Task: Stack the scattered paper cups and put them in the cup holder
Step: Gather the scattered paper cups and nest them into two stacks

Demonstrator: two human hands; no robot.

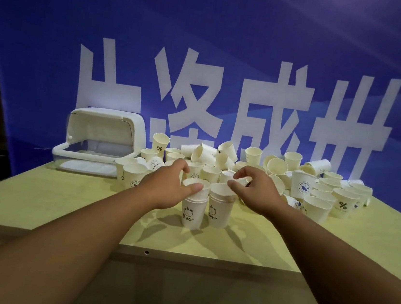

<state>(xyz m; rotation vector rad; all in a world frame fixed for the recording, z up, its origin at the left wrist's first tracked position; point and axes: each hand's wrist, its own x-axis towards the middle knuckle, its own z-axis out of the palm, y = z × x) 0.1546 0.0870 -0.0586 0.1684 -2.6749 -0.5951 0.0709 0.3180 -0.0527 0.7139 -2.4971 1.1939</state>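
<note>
L hand (164, 189) grips one Bear-cup stack (193, 210), R hand (258, 193) pinches rim of neighbouring stack (219, 211) at centre of bench (62, 200), prob. to merge them.

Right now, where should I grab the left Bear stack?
Probably round its side wall, below the rims, coming from the left. The Bear stack stands upright, the other stack crowds its right, and the left hand grips its top from there.

The left hand (164, 188) grips the rim of a Bear cup stack (193, 214). Just right of it, the right hand (257, 194) pinches a second Bear stack (218, 212). Beyond both grips lie scattered paper cups (316, 188), with the open cup holder (99, 144) further left.
</note>
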